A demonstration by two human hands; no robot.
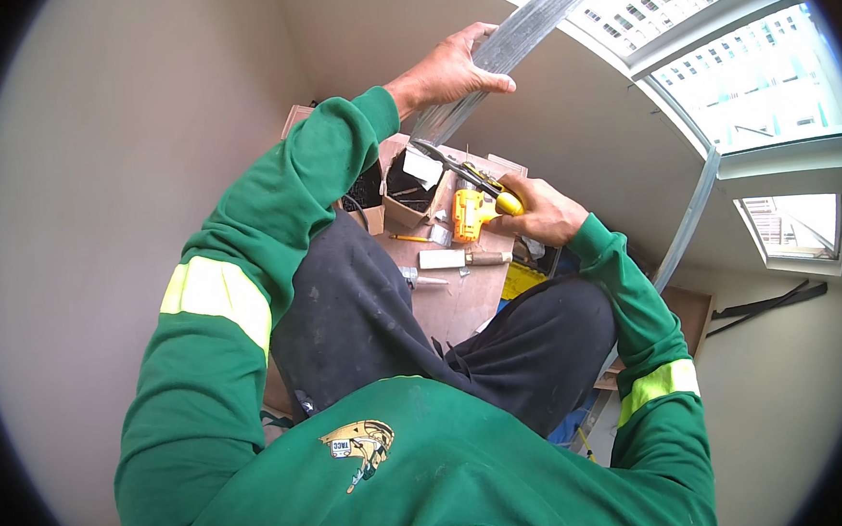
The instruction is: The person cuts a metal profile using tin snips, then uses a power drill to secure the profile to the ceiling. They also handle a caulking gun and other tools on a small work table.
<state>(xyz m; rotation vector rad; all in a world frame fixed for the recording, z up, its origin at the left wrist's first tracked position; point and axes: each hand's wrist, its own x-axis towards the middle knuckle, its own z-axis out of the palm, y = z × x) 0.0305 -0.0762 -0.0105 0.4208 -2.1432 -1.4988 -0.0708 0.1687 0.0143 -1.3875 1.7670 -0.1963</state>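
My left hand (pixel 448 68) is wrapped round a long grey metal channel (pixel 532 30), which slants from the window down to its lower end above the board. In my right hand (pixel 545 212) is a pair of tin snips (pixel 474 176) with yellow handles. Their jaws meet the lower end of the channel; whether they bite into it cannot be made out. Just below the snips lies a yellow power drill (pixel 468 215), partly hidden by them and close to my right fingers.
Open cardboard boxes (pixel 408 212) of dark screws stand beyond my knees. On the board (pixel 434 310) lie a wood-handled scraper (pixel 464 257), a pencil (pixel 408 238) and a pale nozzle (pixel 430 281). Another metal strip (pixel 690 213) leans by the windows (pixel 757 78) on the right.
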